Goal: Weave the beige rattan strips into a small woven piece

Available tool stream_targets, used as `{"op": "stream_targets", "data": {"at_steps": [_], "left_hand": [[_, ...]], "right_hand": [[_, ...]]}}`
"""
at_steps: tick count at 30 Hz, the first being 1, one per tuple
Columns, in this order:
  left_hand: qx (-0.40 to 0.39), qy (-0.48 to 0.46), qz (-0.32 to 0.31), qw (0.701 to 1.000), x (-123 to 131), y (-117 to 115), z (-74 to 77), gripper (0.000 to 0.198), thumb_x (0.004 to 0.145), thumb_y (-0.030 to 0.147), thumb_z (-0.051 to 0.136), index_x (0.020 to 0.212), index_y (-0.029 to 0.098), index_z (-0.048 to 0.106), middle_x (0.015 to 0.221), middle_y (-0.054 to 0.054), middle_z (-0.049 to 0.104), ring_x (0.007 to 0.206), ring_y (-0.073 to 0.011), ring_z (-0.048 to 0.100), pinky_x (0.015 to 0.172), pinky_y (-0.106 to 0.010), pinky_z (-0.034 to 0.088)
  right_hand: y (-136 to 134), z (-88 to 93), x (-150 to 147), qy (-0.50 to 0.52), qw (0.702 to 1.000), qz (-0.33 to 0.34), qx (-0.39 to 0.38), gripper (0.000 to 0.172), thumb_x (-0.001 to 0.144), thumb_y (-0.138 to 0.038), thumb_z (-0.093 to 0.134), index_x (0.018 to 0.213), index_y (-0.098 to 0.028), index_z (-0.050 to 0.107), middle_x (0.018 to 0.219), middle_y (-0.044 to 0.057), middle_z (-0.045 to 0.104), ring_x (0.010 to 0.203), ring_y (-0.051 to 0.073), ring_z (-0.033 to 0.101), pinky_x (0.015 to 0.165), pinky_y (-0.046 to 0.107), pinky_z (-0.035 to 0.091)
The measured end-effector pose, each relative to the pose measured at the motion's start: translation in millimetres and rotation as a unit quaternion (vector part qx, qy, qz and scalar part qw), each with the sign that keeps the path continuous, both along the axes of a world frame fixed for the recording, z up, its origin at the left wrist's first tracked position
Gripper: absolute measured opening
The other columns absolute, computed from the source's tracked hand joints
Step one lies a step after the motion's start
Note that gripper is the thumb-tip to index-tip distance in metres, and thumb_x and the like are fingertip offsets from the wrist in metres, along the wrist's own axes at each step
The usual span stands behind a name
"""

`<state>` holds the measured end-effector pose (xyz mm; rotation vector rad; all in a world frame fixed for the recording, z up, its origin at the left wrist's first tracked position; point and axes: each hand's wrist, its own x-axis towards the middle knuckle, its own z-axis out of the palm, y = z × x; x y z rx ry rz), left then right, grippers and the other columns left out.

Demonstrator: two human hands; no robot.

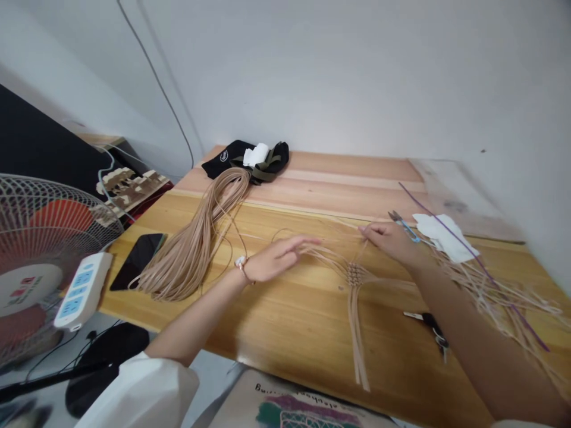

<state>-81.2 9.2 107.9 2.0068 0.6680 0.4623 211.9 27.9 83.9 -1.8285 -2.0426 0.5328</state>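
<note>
A small woven piece of tan strips (355, 274) lies flat on the wooden table (285, 333), its loose ends fanning out toward me and to the far side. My left hand (279, 257) hovers just left of it, fingers stretched out over the strips. My right hand (391, 239) rests on the strips behind the weave, fingers curled round some of them. A thick bundle of tan strips (203, 238) lies to the left.
Small scissors (404, 224) and white cloth (439, 235) lie by my right hand, with a purple strip (473, 255) across them. Keys (435, 333), a black phone (138, 257), a black bag (247, 159), a power strip (82, 290) and a fan (40, 249) surround.
</note>
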Motion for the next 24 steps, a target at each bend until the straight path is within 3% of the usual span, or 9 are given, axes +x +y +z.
{"op": "stream_targets", "data": {"at_steps": [3,5,8,10,11,13,15,19,24], "left_hand": [[0.114,0.124,-0.055,0.984,4.0,-20.8,-1.8,0.052,0.078,0.009,0.036,0.128,0.02,0.045,0.117,-0.008,0.062,0.077,-0.0156,0.058,0.074,-0.03,0.044],[0.167,0.184,-0.097,0.964,7.5,-37.2,-6.8,0.047,0.079,0.014,0.039,0.124,0.022,0.049,0.105,-0.007,0.067,0.071,-0.0179,0.06,0.069,-0.03,0.044],[0.227,0.246,-0.149,0.93,13.2,-53.3,-14.2,0.044,0.08,0.02,0.041,0.122,0.023,0.05,0.068,-0.004,0.066,0.056,-0.0204,0.057,0.057,-0.029,0.041],[0.237,0.262,-0.152,0.923,17.6,-55.2,-13.5,0.042,0.081,0.02,0.039,0.122,0.024,0.05,0.065,-0.003,0.064,0.055,-0.0191,0.055,0.055,-0.027,0.039],[0.235,0.262,-0.147,0.924,19.7,-53.9,-11.0,0.041,0.082,0.019,0.037,0.12,0.024,0.051,0.066,-0.002,0.063,0.056,-0.0181,0.055,0.056,-0.026,0.038],[0.219,0.246,-0.134,0.935,23.4,-48.5,-3.4,0.037,0.082,0.015,0.035,0.114,0.023,0.053,0.067,-0.001,0.062,0.057,-0.0156,0.053,0.057,-0.024,0.037],[0.184,0.209,-0.126,0.952,25.1,-41.0,3.8,0.03,0.081,0.013,0.035,0.102,0.021,0.056,0.064,0.001,0.058,0.054,-0.0127,0.048,0.057,-0.022,0.035],[0.063,0.073,-0.109,0.989,23.1,-26.8,7.6,0.015,0.083,0.014,0.033,0.081,0.018,0.048,0.067,0.001,0.053,0.057,-0.01,0.043,0.059,-0.021,0.036],[-0.144,-0.066,-0.09,0.983,20.9,-21.7,1.9,0.014,0.08,0.016,0.037,0.088,0.016,0.049,0.069,0.001,0.05,0.051,-0.0066,0.034,0.051,-0.02,0.032]], "right_hand": [[-1.5,-18.9,4.7,-0.039,0.995,-0.088,-0.015,0.043,0.086,-0.04,0.034,0.066,-0.015,0.062,0.053,0.004,0.056,0.053,0.016,0.052,0.051,0.026,0.034],[-5.1,-22.9,4.9,-0.057,0.991,-0.117,0.011,0.037,0.085,-0.03,0.036,0.068,-0.013,0.063,0.062,0.009,0.062,0.062,0.02,0.056,0.058,0.029,0.039],[-17.2,-13.2,-7.8,-0.075,0.985,-0.136,0.075,0.026,0.08,-0.019,0.042,0.087,-0.008,0.065,0.096,0.021,0.064,0.094,0.028,0.055,0.081,0.038,0.04],[-31.3,0.7,-26.0,-0.067,0.986,-0.105,0.114,0.029,0.08,-0.018,0.044,0.101,-0.01,0.063,0.117,0.02,0.058,0.111,0.029,0.048,0.093,0.041,0.035],[-39.7,8.3,-36.9,-0.053,0.99,-0.064,0.117,0.027,0.082,-0.02,0.044,0.099,-0.012,0.064,0.114,0.016,0.06,0.11,0.026,0.05,0.094,0.038,0.035],[-56.4,21.4,-58.4,0.02,0.995,0.086,0.054,0.026,0.085,-0.019,0.04,0.091,-0.017,0.066,0.096,0.007,0.068,0.092,0.018,0.058,0.084,0.03,0.042],[-68.9,29.1,-74.5,0.111,0.976,0.179,-0.052,0.024,0.08,-0.014,0.043,0.083,-0.018,0.067,0.086,0.003,0.069,0.081,0.015,0.061,0.075,0.027,0.043],[-73.8,29.6,-83.9,0.285,0.933,0.15,-0.159,0.021,0.079,-0.017,0.043,0.085,-0.016,0.064,0.076,0.002,0.066,0.069,0.012,0.058,0.065,0.023,0.042],[-71.9,29.2,-82.5,0.334,0.915,0.172,-0.146,0.01,0.075,-0.02,0.049,0.073,-0.016,0.058,0.066,-0.002,0.055,0.061,0.009,0.048,0.058,0.021,0.036]]}}
